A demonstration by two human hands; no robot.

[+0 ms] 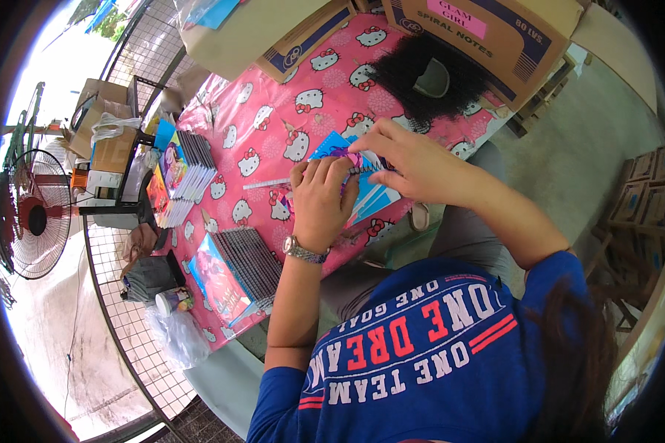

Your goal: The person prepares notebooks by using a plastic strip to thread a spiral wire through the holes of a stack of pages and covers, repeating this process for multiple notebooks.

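Observation:
A blue notebook (373,198) with a pink and purple picture lies at the table's near edge, a dark spiral coil (363,170) running along it. My left hand (324,193), a watch on its wrist, has its fingers bent over the notebook's left part and pressing on it. From the right, my right hand (414,164) grips the notebook by the coil, with fingertips above and thumb below. The fingers partly hide the cover and the binding. A thin pale strip, perhaps a ruler (266,184), lies left of my left hand.
A pile of black coils (428,81) with a grey-green piece lies at the far right. Cardboard boxes (480,44) stand behind it. Notebook stacks (236,273) fill the left side of the pink patterned table (273,118). A fan (37,210) stands farther left.

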